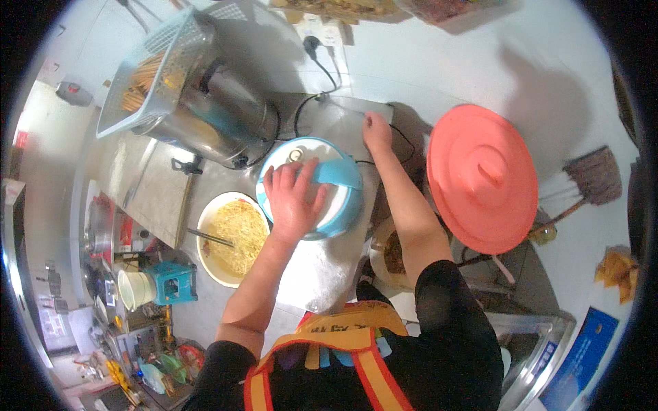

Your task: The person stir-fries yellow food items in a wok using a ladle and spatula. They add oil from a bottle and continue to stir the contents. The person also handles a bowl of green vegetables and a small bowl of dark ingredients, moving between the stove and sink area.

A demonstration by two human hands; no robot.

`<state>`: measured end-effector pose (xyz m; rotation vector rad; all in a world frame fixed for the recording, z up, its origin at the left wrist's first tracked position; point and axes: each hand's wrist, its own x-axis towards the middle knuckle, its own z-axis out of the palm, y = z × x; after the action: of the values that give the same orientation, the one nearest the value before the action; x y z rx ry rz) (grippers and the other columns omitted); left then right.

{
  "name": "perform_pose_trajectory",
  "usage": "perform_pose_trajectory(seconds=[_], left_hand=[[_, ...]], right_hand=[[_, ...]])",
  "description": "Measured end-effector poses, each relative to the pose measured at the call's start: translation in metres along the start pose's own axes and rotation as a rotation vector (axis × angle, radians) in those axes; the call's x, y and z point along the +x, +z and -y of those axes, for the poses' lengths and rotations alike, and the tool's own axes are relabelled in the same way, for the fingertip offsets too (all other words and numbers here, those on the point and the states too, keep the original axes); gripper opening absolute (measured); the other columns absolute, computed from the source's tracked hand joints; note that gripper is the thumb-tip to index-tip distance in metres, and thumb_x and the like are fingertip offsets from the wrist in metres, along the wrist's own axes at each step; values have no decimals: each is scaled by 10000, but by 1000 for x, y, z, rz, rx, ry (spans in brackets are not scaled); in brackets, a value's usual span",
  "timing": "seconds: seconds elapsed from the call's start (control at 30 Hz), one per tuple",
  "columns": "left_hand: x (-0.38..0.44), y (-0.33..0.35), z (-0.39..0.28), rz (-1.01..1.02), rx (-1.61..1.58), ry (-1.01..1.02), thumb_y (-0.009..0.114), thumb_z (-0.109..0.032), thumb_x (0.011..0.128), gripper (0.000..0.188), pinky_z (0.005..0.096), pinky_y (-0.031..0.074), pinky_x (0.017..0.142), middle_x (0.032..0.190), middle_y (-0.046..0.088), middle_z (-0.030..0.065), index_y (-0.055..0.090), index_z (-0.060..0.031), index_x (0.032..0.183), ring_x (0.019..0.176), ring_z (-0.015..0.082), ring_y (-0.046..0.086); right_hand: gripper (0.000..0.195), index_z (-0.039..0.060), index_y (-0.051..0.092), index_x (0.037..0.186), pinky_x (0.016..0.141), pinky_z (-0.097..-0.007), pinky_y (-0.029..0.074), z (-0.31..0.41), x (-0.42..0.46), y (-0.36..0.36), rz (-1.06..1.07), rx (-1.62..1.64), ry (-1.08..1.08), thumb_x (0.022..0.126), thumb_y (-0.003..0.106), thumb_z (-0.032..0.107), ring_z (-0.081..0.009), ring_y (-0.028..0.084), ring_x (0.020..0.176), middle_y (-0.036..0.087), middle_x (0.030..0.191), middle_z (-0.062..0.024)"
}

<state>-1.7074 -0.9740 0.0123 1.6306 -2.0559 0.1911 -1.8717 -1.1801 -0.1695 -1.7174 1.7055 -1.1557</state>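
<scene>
A rice cooker with a blue body and a white lid stands on the metal worktop before me. My left hand lies on the lid with its fingers spread, beside the blue handle. Behind and to the right of the cooker, my right hand is closed around a black power cord. The cord runs out on both sides of the fist. Close to my left forearm is a cream basin of shredded yellow food, with dark chopsticks resting in it.
A steel cylindrical vessel and a pale plastic basket stand at the back left. A wooden board lies left. To the right is a large red lid. A black plug sits in the wall socket.
</scene>
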Motion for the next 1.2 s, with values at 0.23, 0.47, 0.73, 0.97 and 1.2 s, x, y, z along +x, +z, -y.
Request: perform_pose_trajectory(seconds=[0.23,0.47,0.73,0.97,1.2], left_hand=[[5,-2,-4,0,-12,-15,739,-299,759,525,552,323,1040,1073,548,119,606,-131,1238,1060,330,519],[-7,-6,2,-2,-32,-61,711,-302,797,495,571,299,1049,1084,542,113,596,-132,1248,1066,326,514],[-7,-5,3,-71,-64,-50,717,-317,798,482,568,312,1046,1090,551,119,604,-137,1231,1081,335,520],[-5,-5,1,-95,-88,-38,714,-321,798,486,568,324,1037,1090,562,130,603,-135,1232,1078,350,528],[-5,-10,0,-73,-90,-40,710,-323,798,492,555,322,1032,1099,556,140,598,-126,1235,1081,362,518]], right_hand=[[326,56,592,1190,908,-471,501,-3,64,69,350,-423,-160,872,548,111,-384,602,1084,644,1145,-166],[227,34,641,1045,862,-476,514,34,41,49,509,-573,-247,835,591,106,-374,636,1001,672,1049,-185],[252,18,604,1014,714,-470,495,102,45,-45,208,66,-182,904,607,245,-402,625,800,648,856,-203],[336,-2,612,1063,753,-456,496,130,78,-41,29,207,-206,923,603,304,-411,639,863,657,908,-237],[497,-29,614,1080,867,-490,462,134,98,-1,87,274,-112,975,499,443,-452,599,1035,640,1036,-298]])
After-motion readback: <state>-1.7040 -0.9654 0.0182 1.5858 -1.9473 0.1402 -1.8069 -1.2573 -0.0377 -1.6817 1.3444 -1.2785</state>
